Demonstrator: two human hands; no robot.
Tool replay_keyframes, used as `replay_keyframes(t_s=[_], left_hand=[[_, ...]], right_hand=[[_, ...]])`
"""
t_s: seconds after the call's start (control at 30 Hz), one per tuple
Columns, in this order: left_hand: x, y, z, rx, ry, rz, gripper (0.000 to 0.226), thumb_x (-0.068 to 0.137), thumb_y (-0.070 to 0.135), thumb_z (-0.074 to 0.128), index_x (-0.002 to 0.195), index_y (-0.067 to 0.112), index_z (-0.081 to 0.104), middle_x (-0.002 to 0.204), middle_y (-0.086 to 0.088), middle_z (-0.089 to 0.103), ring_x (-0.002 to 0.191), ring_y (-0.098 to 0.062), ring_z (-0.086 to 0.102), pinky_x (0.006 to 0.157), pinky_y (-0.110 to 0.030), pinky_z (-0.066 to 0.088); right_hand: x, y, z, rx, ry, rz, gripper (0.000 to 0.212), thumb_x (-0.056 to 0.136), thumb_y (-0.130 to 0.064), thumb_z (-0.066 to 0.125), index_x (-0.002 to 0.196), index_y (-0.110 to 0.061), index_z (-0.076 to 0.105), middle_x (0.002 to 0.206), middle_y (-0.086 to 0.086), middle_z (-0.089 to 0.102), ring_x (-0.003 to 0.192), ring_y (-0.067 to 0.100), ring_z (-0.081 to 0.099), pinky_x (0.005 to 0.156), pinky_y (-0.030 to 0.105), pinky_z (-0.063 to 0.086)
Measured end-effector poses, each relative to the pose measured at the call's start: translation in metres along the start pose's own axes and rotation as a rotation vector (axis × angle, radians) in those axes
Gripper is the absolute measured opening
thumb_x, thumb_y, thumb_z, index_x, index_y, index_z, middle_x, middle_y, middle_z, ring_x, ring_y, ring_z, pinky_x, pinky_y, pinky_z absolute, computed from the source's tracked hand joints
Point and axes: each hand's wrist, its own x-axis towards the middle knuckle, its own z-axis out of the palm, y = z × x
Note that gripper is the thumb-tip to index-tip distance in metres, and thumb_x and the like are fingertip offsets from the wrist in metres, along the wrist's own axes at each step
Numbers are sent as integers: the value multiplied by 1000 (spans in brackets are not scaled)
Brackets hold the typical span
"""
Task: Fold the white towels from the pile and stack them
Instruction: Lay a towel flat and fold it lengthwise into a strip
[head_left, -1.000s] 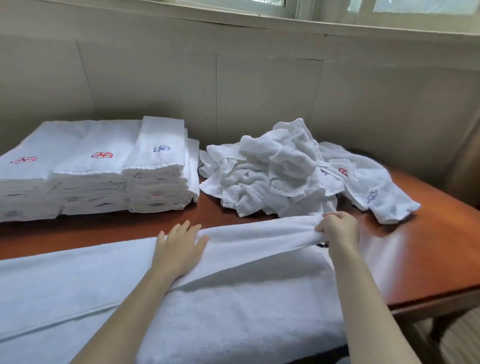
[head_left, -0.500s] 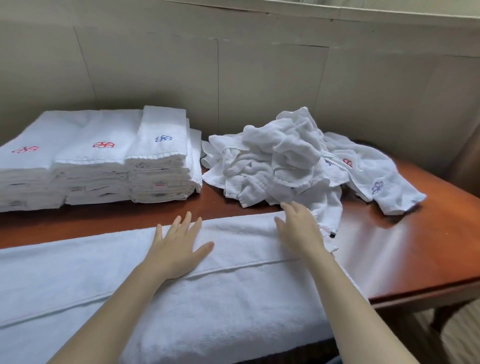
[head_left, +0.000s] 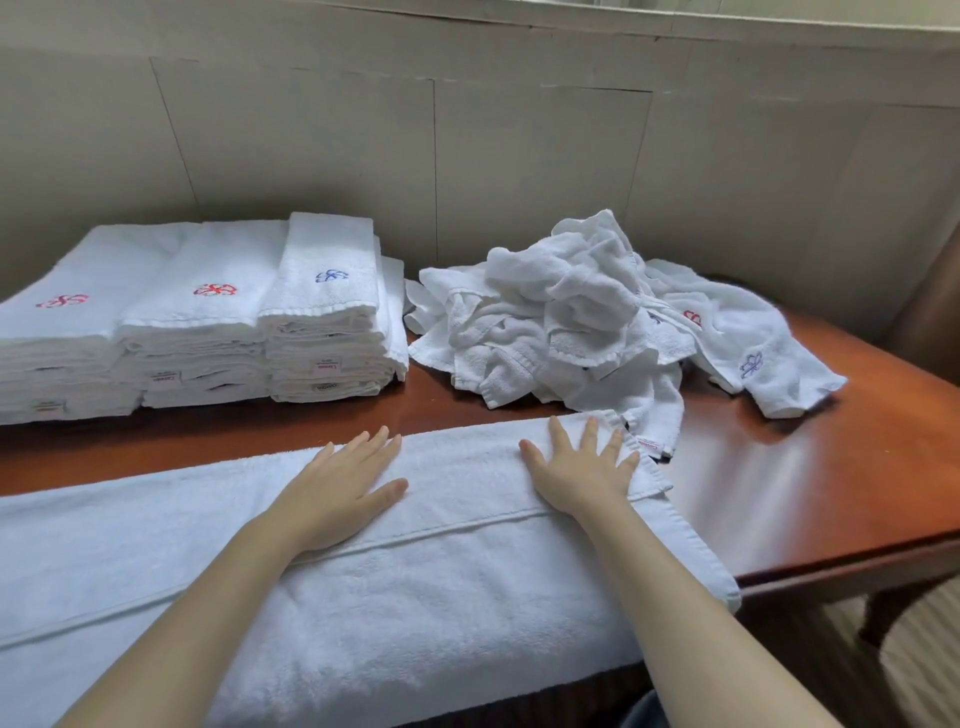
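Palms down, left hand (head_left: 337, 493) and right hand (head_left: 582, 475) press one long white towel (head_left: 415, 597), folded lengthwise along the table's (head_left: 779, 493) near edge. All fingers are straight and spread, gripping nothing. Behind, three stacks of folded towels (head_left: 208, 338) stand side by side at left, and one loose pile (head_left: 566, 322) lies at right.

left hand (head_left: 337, 488) flat, palm down, fingers together, right hand (head_left: 582, 470) flat, fingers spread, both forearms extended forward
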Motion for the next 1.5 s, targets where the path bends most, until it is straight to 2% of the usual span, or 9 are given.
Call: replay_keyframes(t_s=[0.33, 0.7, 0.9, 0.97, 1.03, 1.13, 1.23, 1.3, 1.5], left_hand=[[-39, -31, -18, -10, 6, -256, 56, 100, 51, 20, 152, 34, 7, 161, 1, 0, 148, -13, 1, 119, -37, 2], [-183, -154, -34, -81, 280, -986, 59, 98, 49, 32, 149, 19, 29, 156, -9, 25, 143, -25, 22, 116, -41, 20], [-253, -188, -35, -262, 656, -1274, 37, 93, 21, 51, 122, -1, 57, 122, -25, 54, 119, -40, 43, 99, -38, 33], [-258, -190, -38, -320, 680, -1289, 18, 88, 15, 53, 82, 8, 68, 87, -20, 58, 99, -42, 51, 82, -38, 41], [-258, -191, -39, -306, 699, -1246, 37, 81, 8, 51, 52, 20, 32, 59, -7, 31, 67, -37, 37, 54, -37, 27], [-258, -192, -41, -290, 724, -1185, 40, 78, 5, 49, 55, 19, 20, 56, -2, 17, 60, -23, 21, 53, -34, 12], [-255, -199, -41, -294, 697, -1223, 43, 88, 8, 48, 49, 19, 35, 54, -14, 39, 65, -37, 40, 59, -40, 41], [-252, -201, -41, -268, 694, -1251, 27, 93, 11, 46, 73, 0, 61, 88, -23, 61, 92, -44, 55, 80, -44, 47], [-245, -205, -41, -212, 721, -1315, 14, 95, 7, 41, 103, 5, 52, 110, -15, 60, 105, -36, 53, 82, -41, 44]], right_hand=[[-2, -23, -7, -34, -27, 114, 60, 96, -53, 15, 152, -34, 6, 160, 8, -8, 144, 41, -10, 112, 60, -6], [-81, -170, 48, -61, -24, -733, 50, 99, -46, 23, 147, -30, 21, 159, 3, 8, 146, 30, 4, 113, 55, 9], [-111, -190, 57, 44, 142, -1202, 39, 91, -55, 45, 118, -30, 56, 129, -10, 51, 123, 15, 44, 101, 30, 28], [-114, -187, 53, 36, 159, -1283, 38, 85, -51, 60, 112, -25, 66, 122, -8, 60, 114, 19, 55, 98, 33, 39], [-118, -186, 53, 65, 279, -1373, 23, 76, -36, 77, 90, -19, 73, 101, -4, 70, 91, 23, 67, 82, 36, 51], [-124, -191, 57, 84, 489, -1487, 12, 66, -15, 84, 69, -15, 73, 76, -5, 71, 64, 21, 66, 67, 28, 54], [-122, -192, 63, 91, 660, -1525, 9, 74, -8, 76, 68, -12, 72, 68, -2, 68, 55, 22, 61, 61, 28, 54], [-121, -190, 64, 137, 749, -1560, 18, 84, -9, 59, 74, -8, 73, 73, 1, 69, 55, 24, 59, 60, 29, 54], [-122, -188, 62, 88, 775, -1643, 24, 86, -11, 51, 83, -7, 75, 81, 0, 71, 54, 22, 58, 58, 27, 52]])
